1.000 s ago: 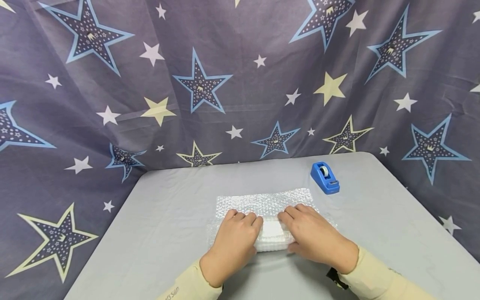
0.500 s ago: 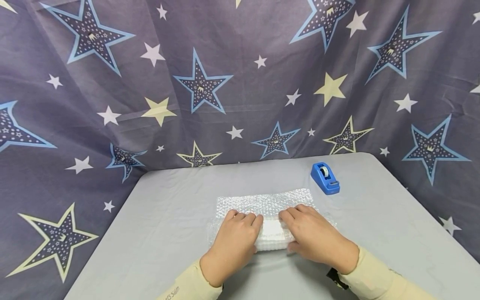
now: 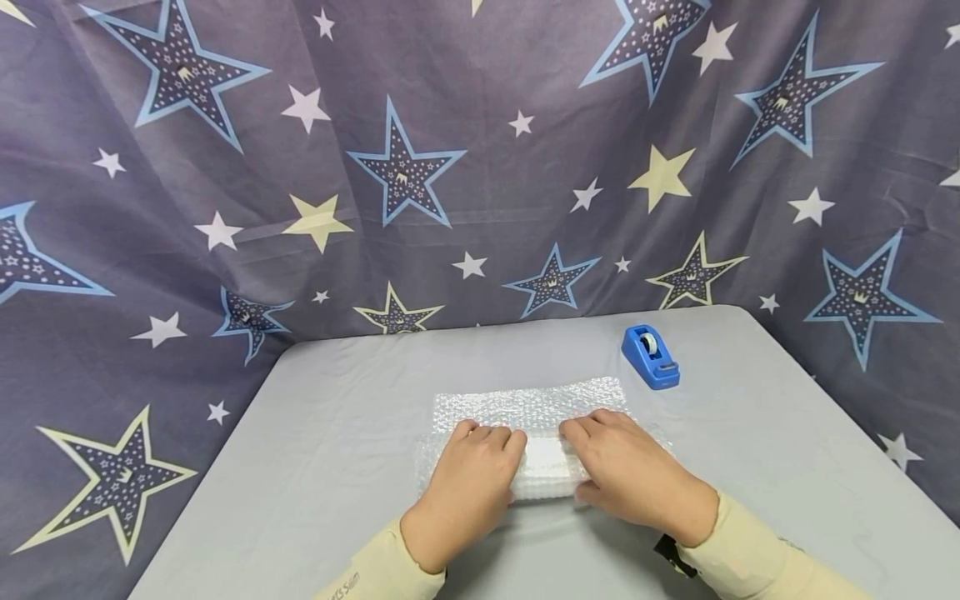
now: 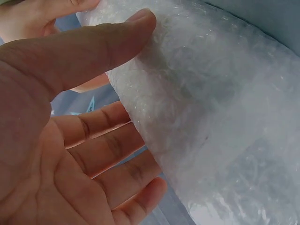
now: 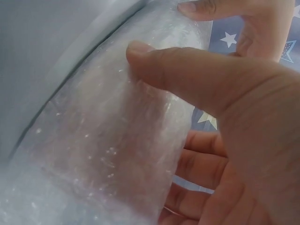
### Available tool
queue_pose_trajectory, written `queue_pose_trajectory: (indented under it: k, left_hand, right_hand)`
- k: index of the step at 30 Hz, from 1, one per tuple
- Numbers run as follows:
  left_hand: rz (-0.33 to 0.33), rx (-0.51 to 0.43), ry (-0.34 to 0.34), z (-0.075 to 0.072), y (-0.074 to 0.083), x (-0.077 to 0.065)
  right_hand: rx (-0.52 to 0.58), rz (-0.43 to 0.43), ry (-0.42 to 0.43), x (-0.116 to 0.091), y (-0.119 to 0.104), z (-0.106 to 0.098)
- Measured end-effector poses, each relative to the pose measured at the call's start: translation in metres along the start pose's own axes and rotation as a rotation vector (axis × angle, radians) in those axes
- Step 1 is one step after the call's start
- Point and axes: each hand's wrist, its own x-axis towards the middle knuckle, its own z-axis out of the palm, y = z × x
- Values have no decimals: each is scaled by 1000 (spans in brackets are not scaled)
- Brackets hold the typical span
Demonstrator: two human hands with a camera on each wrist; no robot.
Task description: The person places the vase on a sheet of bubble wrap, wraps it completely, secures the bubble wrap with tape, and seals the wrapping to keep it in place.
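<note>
A sheet of bubble wrap [image 3: 525, 407] lies on the table, its near part folded over into a thick roll [image 3: 544, 487]. Something white shows through the roll between the hands; its kind is hidden by the layers. My left hand [image 3: 474, 471] grips the left part of the roll, thumb on the near side and fingers over the top. On the right part, my right hand [image 3: 617, 462] holds it the same way. Both wrist views show a thumb pressed on the bubble wrap [image 4: 211, 108], with the other fingers behind its edge.
Behind the bubble wrap, to the right, a blue tape dispenser [image 3: 650, 358] with a roll of tape stands on the grey-covered table [image 3: 345, 417]. A dark curtain [image 3: 480, 225] printed with stars hangs behind the table and along both sides.
Both hands keep their hold on the bubble wrap roll almost unmoved. The roll's near edge has shifted very slightly away from the person.
</note>
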Motion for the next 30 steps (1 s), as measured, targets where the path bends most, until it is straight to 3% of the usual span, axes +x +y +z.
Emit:
queue_pose_trajectory:
  k: [20, 30]
  left_hand:
    - [-6, -30, 8, 1, -1, 1]
    - [-15, -50, 7, 3, -2, 1]
  right_hand:
    - [-16, 12, -33, 2, -1, 3]
    - [-24, -2, -4, 2, 0, 5]
